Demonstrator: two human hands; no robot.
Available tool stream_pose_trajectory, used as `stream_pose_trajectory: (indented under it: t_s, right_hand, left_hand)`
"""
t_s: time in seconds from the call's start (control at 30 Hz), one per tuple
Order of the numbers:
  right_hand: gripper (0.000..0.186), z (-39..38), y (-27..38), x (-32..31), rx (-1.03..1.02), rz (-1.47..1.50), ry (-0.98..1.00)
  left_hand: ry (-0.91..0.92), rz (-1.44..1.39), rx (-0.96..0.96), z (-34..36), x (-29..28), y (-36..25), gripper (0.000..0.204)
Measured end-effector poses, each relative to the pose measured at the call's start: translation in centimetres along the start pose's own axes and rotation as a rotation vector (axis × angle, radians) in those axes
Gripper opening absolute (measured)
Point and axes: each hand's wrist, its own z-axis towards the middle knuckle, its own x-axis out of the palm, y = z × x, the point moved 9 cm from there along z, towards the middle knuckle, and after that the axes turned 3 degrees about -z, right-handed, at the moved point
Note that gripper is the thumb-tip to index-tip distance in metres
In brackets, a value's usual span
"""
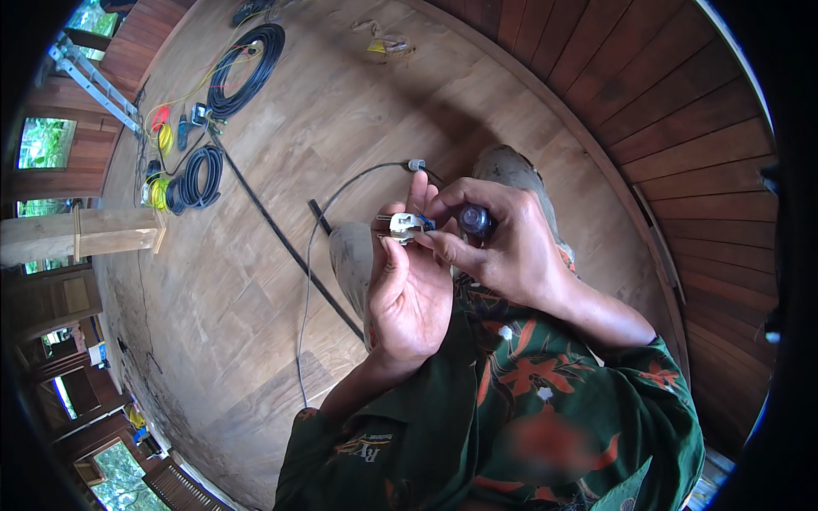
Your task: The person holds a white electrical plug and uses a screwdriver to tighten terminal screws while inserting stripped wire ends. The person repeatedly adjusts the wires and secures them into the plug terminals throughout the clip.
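My left hand (413, 307) is palm up in front of my lap, its fingers closed around a small white electrical plug (404, 225). Two metal pins stick out of the plug to the left. My right hand (524, 247) pinches at the plug's right side, where a short bit of blue wire (427, 222) shows. Tucked in the same hand is a tool with a dark, rounded handle (475, 221), seemingly a screwdriver; its far end is hidden. Just beyond my fingertips lies a grey connector (416, 164) on a thin grey cable (308, 294).
A long black pipe (273, 230) lies across the tiled floor (230, 341). Black coils (247, 72), yellow cord (159, 192) and tools are at the far left, near a ladder (94, 81). A wooden plank wall (682, 128) curves along the right.
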Motion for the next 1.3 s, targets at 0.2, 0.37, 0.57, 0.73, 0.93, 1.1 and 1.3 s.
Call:
stream_pose_trajectory:
  t_s: [0.2, 0.37, 0.57, 0.73, 0.93, 1.1, 1.3]
  right_hand:
    - [0.02, 0.2, 1.0, -0.6, -0.159, 0.07, -0.084]
    - [0.018, 0.0, 1.0, -1.2, -0.078, 0.109, -0.091]
    - [0.016, -0.2, 2.4, -1.3, -0.163, 0.12, -0.07]
    - [0.016, -0.5, 3.1, -1.7, -0.229, 0.084, -0.07]
    - [0.02, -0.9, 4.0, -2.5, -0.299, -0.024, -0.085]
    - [0.021, -1.2, 3.7, -2.5, -0.242, -0.071, -0.078]
    - [0.03, -1.3, 4.7, -2.6, -0.375, -0.14, -0.135]
  left_hand:
    - [-0.027, 0.11, 0.028, 0.0, -1.1, -0.9, 0.039]
    - [-0.041, -0.032, 0.0, -0.5, -2.3, -0.6, 0.042]
    - [-0.056, -0.322, -0.128, -0.9, -2.6, 0.5, 0.044]
    - [-0.051, -0.205, -0.092, -0.9, -2.2, 0.1, 0.046]
    - [-0.055, -0.053, 0.017, -0.8, -1.7, -0.9, 0.045]
    - [-0.06, 0.116, 0.141, -1.0, -1.1, -1.9, 0.044]
    - [-0.033, 0.456, 0.278, -1.1, 0.0, -3.2, 0.044]
